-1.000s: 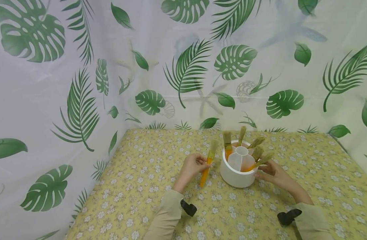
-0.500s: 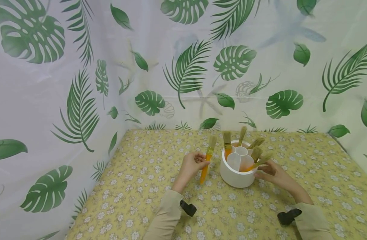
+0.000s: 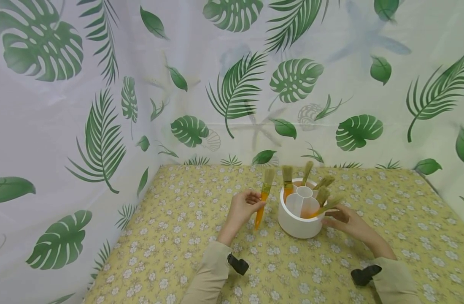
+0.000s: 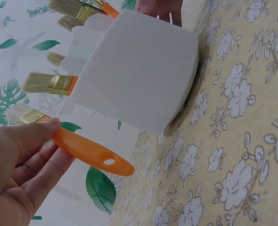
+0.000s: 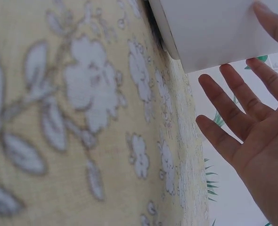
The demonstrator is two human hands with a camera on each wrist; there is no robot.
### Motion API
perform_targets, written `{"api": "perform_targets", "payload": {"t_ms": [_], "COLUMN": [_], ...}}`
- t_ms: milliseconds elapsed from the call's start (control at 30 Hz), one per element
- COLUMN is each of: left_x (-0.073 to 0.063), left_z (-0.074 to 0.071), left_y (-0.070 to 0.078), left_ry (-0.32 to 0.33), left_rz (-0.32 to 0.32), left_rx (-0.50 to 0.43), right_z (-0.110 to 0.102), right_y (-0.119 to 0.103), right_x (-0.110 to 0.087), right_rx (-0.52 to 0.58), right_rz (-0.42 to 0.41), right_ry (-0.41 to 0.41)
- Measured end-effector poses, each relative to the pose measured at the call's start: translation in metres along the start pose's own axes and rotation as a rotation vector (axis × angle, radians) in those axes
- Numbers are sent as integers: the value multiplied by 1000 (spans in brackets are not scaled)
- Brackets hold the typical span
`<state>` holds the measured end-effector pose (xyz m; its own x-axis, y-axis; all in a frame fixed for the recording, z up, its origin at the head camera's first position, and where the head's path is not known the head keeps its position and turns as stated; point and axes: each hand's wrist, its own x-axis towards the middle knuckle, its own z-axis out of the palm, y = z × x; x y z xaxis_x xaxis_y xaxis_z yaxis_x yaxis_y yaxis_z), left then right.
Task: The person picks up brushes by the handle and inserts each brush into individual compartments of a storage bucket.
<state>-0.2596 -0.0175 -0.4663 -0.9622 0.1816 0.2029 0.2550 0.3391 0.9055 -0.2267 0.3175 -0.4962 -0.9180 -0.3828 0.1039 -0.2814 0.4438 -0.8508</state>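
Note:
My left hand (image 3: 244, 210) pinches the orange handle of a flat paintbrush (image 3: 259, 217) between thumb and fingers, bristles up. In the left wrist view the brush (image 4: 89, 149) hangs clear of the tablecloth, its holed handle end pointing down. Just right of it stands a round white divided holder (image 3: 298, 226). Several similar brushes lean in its compartments, among them an upright one (image 3: 287, 177) at the left and a tilted one (image 3: 330, 203) at the right. My right hand (image 3: 347, 221) rests at the holder's right side, thumb against the wall, fingers loosely spread in the right wrist view.
A yellow floral cloth (image 3: 186, 228) covers the table. Behind and to the left hang white sheets with green leaf prints (image 3: 190, 131). Black wrist mounts (image 3: 238, 264) sit on both beige sleeves.
My left hand has lifted the paintbrush slightly and turned it a little more upright. The holder and my right hand have stayed almost still.

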Motion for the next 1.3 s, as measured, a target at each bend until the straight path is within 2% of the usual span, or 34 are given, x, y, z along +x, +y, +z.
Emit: {"api": "perform_targets", "payload": {"t_ms": [400,700,867,1300], "left_x": [-2,-1,-2,-2], "left_z": [4,8,9,13], "left_y": [6,9,12,25], "left_ry": [11,18,22,73], "left_rz": [77,124,143,190], "left_rx": [-7,-27,-24,-16], "right_z": [-3,-1,1,-1], "right_y": [-2,0,2,1], "right_x": [-1,-2,-1,-1], "right_rx": [-34,-23,-7,-8], "right_rz": [-30,8,-11,-27], "right_ry": [5,11,9,12]}}
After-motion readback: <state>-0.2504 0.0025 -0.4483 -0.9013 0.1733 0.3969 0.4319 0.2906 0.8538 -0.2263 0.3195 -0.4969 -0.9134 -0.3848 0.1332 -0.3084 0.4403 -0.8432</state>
